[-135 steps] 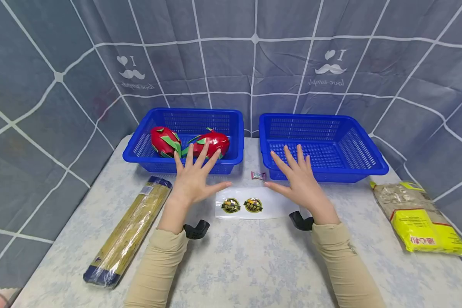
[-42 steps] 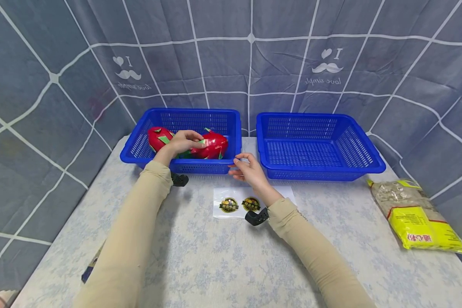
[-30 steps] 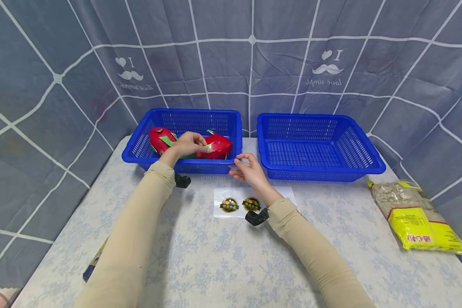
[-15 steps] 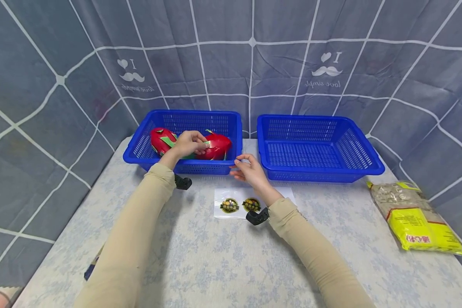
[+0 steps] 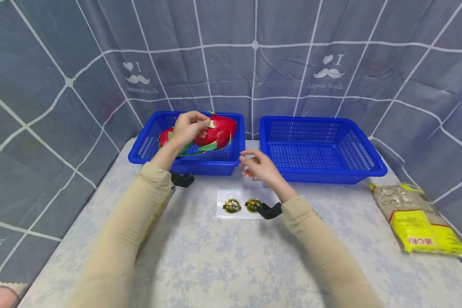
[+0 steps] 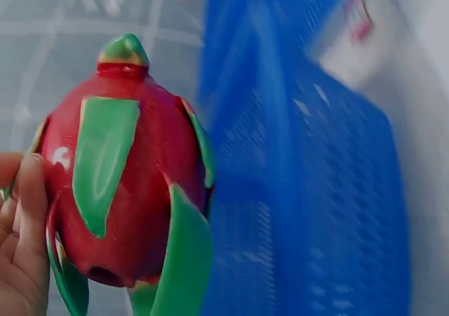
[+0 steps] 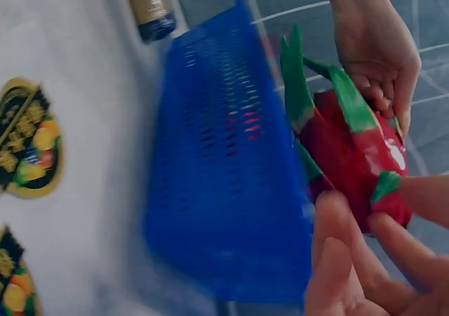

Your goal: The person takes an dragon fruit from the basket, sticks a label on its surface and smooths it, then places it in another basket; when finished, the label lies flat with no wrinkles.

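Note:
My left hand (image 5: 188, 128) pinches a green leaf of a glossy red artificial dragon fruit (image 5: 222, 130) and holds it up over the left blue basket (image 5: 204, 168). In the left wrist view this dragon fruit (image 6: 133, 175) hangs with its green tip upward. A second dragon fruit (image 5: 164, 136) lies in the same basket, partly hidden behind my left hand. My right hand (image 5: 267, 171) is just off the front right corner of that basket, its fingers loosely bent and holding nothing. In the right wrist view its fingers (image 7: 333, 274) overlap the lifted dragon fruit.
To the right stands another blue basket (image 5: 323, 176). A white sheet (image 5: 221, 214) with round fruit stickers lies in front. My left forearm partly covers a long noodle packet (image 5: 154, 222). A yellow-labelled bag (image 5: 423, 229) lies far right; a small pink-wrapped candy (image 6: 359, 17) lies between the baskets.
My left hand has taken hold of the right-hand dragon fruit by a leaf and raised it from the basket floor. My right hand has come off the basket's corner, slightly rightward.

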Demonstrator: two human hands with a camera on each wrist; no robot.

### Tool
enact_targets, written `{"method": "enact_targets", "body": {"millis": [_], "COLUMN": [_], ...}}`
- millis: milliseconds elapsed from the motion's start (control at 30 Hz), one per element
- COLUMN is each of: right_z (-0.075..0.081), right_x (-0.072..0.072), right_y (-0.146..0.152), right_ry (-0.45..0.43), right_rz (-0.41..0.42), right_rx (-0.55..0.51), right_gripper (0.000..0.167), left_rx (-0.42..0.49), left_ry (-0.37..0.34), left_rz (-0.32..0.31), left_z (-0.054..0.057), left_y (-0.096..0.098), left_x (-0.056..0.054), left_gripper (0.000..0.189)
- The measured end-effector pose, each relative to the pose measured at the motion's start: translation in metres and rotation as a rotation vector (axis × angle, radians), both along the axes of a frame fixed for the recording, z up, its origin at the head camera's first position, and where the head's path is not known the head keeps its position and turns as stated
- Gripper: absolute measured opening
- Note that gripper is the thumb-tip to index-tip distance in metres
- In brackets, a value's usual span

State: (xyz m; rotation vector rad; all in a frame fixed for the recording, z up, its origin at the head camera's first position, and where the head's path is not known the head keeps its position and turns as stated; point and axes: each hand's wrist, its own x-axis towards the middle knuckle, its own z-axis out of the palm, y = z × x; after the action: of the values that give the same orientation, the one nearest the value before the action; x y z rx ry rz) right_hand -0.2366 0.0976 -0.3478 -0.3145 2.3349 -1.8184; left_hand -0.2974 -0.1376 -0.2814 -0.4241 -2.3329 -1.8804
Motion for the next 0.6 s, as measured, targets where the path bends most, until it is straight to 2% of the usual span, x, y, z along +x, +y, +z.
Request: {"method": "enact_targets", "body": {"millis": [133, 267, 433, 600], "right_z": [0.015, 0.025, 0.027, 0.016], "right_x": [0.009, 0.024, 0.049, 0.073], "right_y": [0.014, 0.03, 0.048, 0.063], "right_ry": [0.148, 0.236, 0.244, 0.177], "right_rz": [-0.028, -0.012, 0.067, 0.17], "right_rx": [-0.11, -0.161, -0.159, -0.109], "right_gripper": [0.054, 0.058, 0.059, 0.058], "left_rx": [-0.002, -0.017, -0.028, -0.03], "left_ry": [0.025, 0.035, 0.016, -0.023], "left_rz": [-0.051, -0.131, -0.213, -0.29], "left_z": [0.019, 0.024, 0.013, -0.008], "left_y": [0.013, 0.027, 0.041, 0.048], "left_x": [0.029, 0.061, 0.097, 0.124], "left_gripper": [0.016, 0.017, 0.014, 0.013]}}
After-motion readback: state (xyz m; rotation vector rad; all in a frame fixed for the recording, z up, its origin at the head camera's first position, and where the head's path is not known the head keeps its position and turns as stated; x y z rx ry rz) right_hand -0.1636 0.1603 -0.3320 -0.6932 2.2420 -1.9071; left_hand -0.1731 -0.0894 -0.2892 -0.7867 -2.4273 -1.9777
